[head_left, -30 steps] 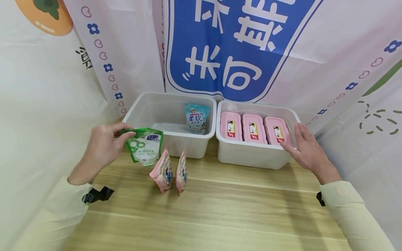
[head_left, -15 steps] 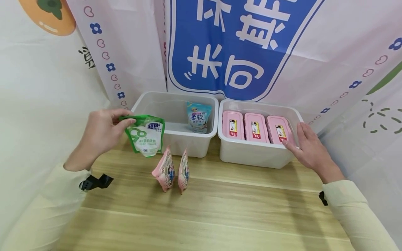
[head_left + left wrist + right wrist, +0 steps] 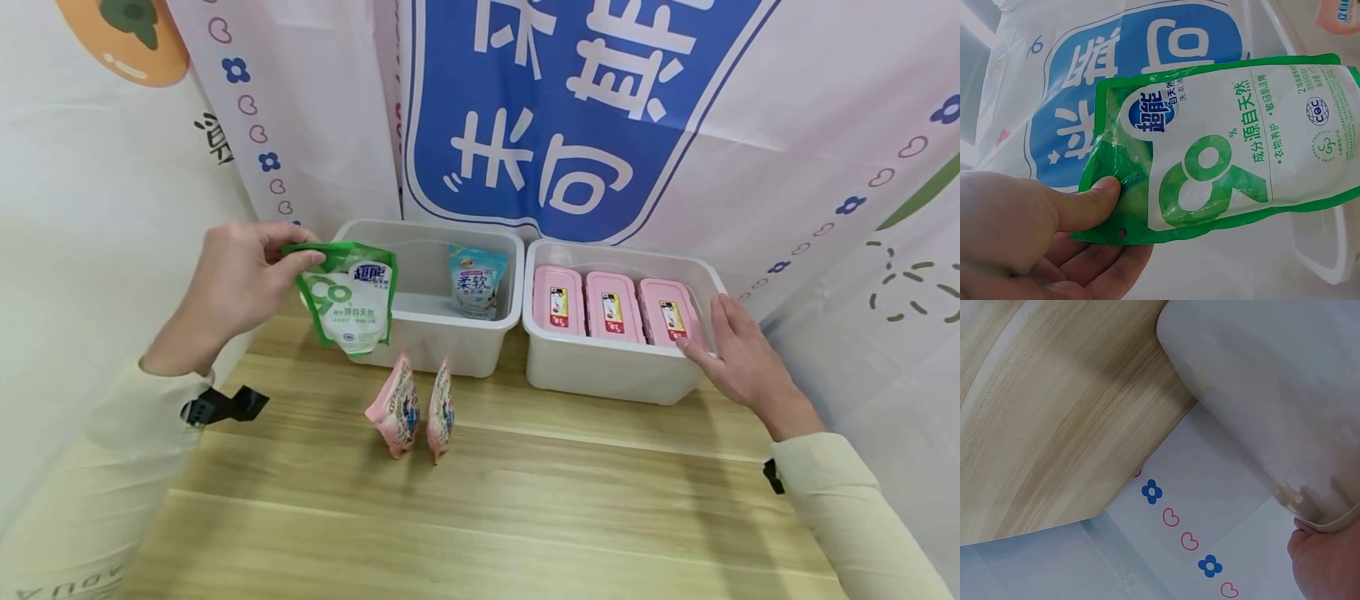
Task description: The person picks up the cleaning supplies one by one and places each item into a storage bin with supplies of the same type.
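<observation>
In the head view my left hand pinches a green-and-white laundry detergent pouch by its top corner. The pouch hangs in front of the left white bin and overlaps its near-left corner. My thumb lies across the green corner of the pouch in the left wrist view. A blue detergent pouch stands inside that bin, at its right end. My right hand rests with straight fingers at the right rim of the other white bin, thumb over the edge.
Several pink lidded boxes, one a pink box, fill the right bin in a row. Two pink pouches, a left one and a right one, stand on the wooden table. A printed cloth hangs behind the bins.
My left hand has raised the green-and-white pouch up and away from beside the pink pouches, toward the left bin. My right hand stays at the right bin's rim.
</observation>
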Demonstrator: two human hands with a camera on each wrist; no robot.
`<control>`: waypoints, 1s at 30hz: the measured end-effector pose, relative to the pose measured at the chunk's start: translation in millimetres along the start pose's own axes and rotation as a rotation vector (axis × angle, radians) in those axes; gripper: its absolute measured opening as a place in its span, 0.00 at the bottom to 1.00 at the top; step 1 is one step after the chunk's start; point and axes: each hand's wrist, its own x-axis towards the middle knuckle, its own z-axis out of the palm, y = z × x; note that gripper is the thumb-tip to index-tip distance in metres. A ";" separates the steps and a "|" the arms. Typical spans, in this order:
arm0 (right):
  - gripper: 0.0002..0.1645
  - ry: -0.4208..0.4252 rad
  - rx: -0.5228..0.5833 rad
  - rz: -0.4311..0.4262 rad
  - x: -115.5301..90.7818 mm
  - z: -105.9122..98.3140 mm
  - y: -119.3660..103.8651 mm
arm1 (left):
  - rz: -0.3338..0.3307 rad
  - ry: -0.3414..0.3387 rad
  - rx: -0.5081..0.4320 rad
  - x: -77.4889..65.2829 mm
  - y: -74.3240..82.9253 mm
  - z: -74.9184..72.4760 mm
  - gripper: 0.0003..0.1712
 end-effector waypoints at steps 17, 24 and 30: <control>0.59 0.008 -0.001 -0.007 1.0 1.8 3.8 | -0.079 -0.013 -0.077 37.3 18.6 -9.7 0.08; 0.60 -0.004 -0.001 0.006 1.2 1.3 2.5 | -0.146 -0.037 -0.039 49.2 18.2 -4.8 0.12; 0.60 -0.001 -0.006 0.006 0.8 1.4 2.4 | -0.183 -0.043 -0.036 63.2 14.7 1.7 0.13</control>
